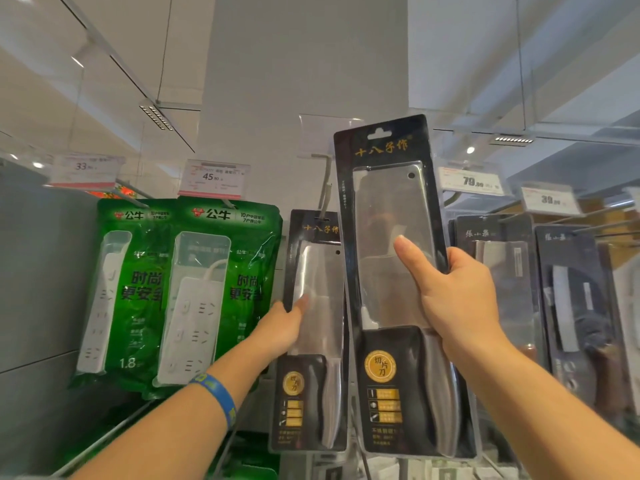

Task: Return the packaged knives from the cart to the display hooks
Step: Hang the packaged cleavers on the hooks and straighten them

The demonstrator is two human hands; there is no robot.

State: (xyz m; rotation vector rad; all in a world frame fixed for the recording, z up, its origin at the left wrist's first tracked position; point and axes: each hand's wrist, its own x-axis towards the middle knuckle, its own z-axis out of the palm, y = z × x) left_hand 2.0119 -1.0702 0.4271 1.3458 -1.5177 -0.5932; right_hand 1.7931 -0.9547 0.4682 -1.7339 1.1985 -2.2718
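1. My right hand grips a packaged knife, raised up.
2. My left hand pinches the hung pack, steadying it.
3. Hanging step: next, I think, thread its slot onto the display hook between my hands.

Hook front free (seemingly); hung pack behind.

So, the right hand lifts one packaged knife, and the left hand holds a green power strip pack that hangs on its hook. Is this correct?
Not quite. The head view shows the left hand holding the black hanging knife pack on the hook, not the green power strip pack, which hangs just to the left of it. The right hand does lift the raised knife pack.
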